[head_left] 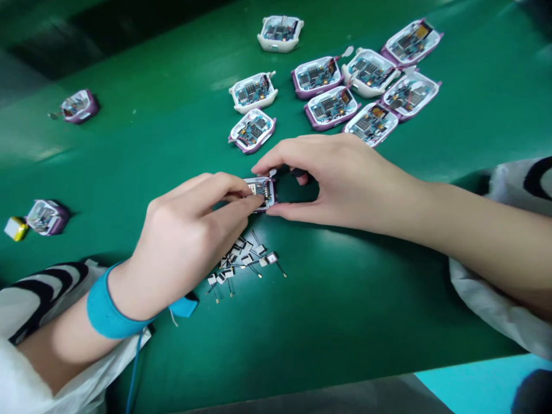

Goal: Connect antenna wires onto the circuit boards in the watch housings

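Observation:
Between my two hands, on the green table, lies a small purple-edged watch case (268,190) with a circuit board inside. My left hand (194,230) wears a blue wrist strap; its thumb and index finger are pressed together over the board, and whatever they pinch is too small to make out. The thumb and index finger of my right hand (332,178) grip the case by its top and bottom edges. Something dark shows by the curled fingers of that hand. A pile of small antenna pieces with black leads (245,259) is just below my left hand.
Several open purple and white cases with boards (330,107) are grouped at the upper right of the green table (328,322). Two purple cases sit at the left, the lower one (47,217) joined to a yellow battery (16,229). A blue cord runs from the wrist strap.

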